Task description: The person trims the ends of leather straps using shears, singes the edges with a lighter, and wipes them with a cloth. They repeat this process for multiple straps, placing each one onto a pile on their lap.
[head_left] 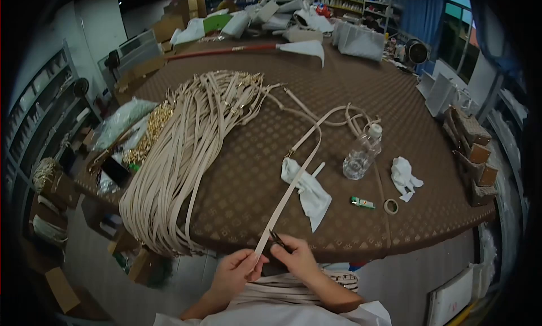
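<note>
Near the table's front edge, my left hand (pixel 240 268) is closed with its fingers pinching a long beige strap (pixel 278 214). From there the strap runs up across the table, over a white cloth (pixel 315 200), and loops at the back. A gold-coloured metal clasp (pixel 289 154) shows on it beside the cloth. Right next to the strap, my right hand (pixel 293 258) is closed around a small black pointed tool (pixel 275 237), whose exact kind I cannot make out. Its tip points up, close to the strap. More beige straps (pixel 271 289) lie across my lap, under my forearms.
A big bundle of beige straps (pixel 186 156) covers the table's left side, beside gold-coloured chains (pixel 152 131). To the right are a clear plastic bottle (pixel 358 161), a green lighter (pixel 362 202), a tape roll (pixel 390 207) and a crumpled white cloth (pixel 403 176). Brown boxy pieces (pixel 477 156) line the right edge.
</note>
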{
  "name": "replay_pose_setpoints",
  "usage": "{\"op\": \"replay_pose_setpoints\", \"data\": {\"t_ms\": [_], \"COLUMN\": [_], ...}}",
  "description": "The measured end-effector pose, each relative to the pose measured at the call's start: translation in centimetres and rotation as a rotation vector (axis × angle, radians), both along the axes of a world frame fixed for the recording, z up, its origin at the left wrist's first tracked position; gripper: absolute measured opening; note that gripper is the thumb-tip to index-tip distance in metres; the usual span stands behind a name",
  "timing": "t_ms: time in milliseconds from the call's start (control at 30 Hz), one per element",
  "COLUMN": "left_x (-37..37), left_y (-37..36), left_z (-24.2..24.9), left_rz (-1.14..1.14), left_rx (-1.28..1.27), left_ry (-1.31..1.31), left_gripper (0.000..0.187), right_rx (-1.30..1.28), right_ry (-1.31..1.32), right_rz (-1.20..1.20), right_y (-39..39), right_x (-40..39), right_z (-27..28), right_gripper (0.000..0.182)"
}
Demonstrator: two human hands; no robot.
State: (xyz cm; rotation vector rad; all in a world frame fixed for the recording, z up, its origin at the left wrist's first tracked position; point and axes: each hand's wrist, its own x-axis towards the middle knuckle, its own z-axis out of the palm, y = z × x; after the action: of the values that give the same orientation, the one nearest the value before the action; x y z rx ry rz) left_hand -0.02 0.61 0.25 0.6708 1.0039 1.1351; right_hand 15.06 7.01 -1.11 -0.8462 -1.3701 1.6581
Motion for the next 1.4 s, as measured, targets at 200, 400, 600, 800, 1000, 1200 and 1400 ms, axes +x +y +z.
{"op": "replay_pose_setpoints", "data": {"t_ms": [200, 400, 600, 800, 1000, 1200, 1400], "left_x": [0.1, -0.1, -1.8, -2.6, -2.4, -1.9, -1.2], "left_y": [-0.6, -1.6, -2.5, -2.9, -2.8, -2.8, -2.6], "left_z": [-1.9, -3.8, -2.9, -3.4, -3.9, -4.1, -3.9], "left_rz": [0.085, 0.242, 0.082, -0.205, -0.097, 0.041, 0.152], "left_rx": [-0.036, 0.129, -0.048, -0.024, 0.014, 0.017, -0.014], "left_ry": [0.098, 0.368, 0.037, -0.832, -0.573, -0.317, -0.113], "left_gripper": [0.023, 0.022, 0.021, 0.023, 0.023, 0.023, 0.022], "right_rx": [-0.184, -0.097, -0.305, -0.110, 0.093, 0.232, 0.115], "right_ry": [0.106, -0.082, 0.175, 0.094, -0.392, -0.410, -0.297], "right_rz": [0.159, 0.151, 0.183, 0.256, 0.225, 0.118, 0.024], "right_y": [0.8, 0.1, 0.1, 0.2, 1.2, 0.8, 1.1], "right_x": [-2.7, -4.1, -3.7, -4.5, -5.7, -6.7, -5.8], "right_z": [-1.7, -3.0, -1.3, -0.9, -0.8, -2.1, -2.7], "right_gripper": [0.022, 0.023, 0.022, 0.019, 0.033, 0.034, 0.030]}}
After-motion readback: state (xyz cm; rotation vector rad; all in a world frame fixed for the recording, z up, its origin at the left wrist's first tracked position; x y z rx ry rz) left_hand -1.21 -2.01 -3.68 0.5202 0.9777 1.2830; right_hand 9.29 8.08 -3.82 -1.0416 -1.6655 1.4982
